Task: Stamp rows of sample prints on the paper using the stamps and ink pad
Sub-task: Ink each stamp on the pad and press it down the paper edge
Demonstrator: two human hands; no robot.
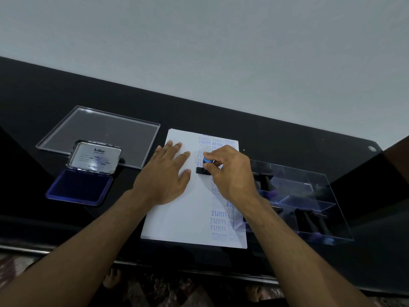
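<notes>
Spreading across the whole scene, the black tabletop (pixel 287 134) carries everything, backed by a pale wall. At far left lies a clear acrylic lid (pixel 99 136), and at right a clear compartmented stamp case (pixel 309 196) with dark stamps in its sections. Between them sits the white paper (pixel 177 218), its long axis running near to far, with blue prints reading SAMPLE and AIR MAIL stacked in columns along its right side. The open Artline ink pad (pixel 77 187) lies well to the left of the paper, lid raised, blue pad exposed.

The left hand (pixel 163 176) rests flat on the paper's left half, fingers straight and spread, pinning the sheet. The right hand (pixel 230 171) has its grip clamped on a stamp (pixel 204 166), fingers and thumb pinching the blue knob; the black base appears to sit on the paper in the far part of the printed column, its long axis lying left to right.

The stamp lies directly under the right hand, just right of the left hand's fingertips. Judging by the faint prints nearby, re-inking is likely due: the pad lies far to the left, nearer the left hand, so the right arm would have to cross over it.
</notes>
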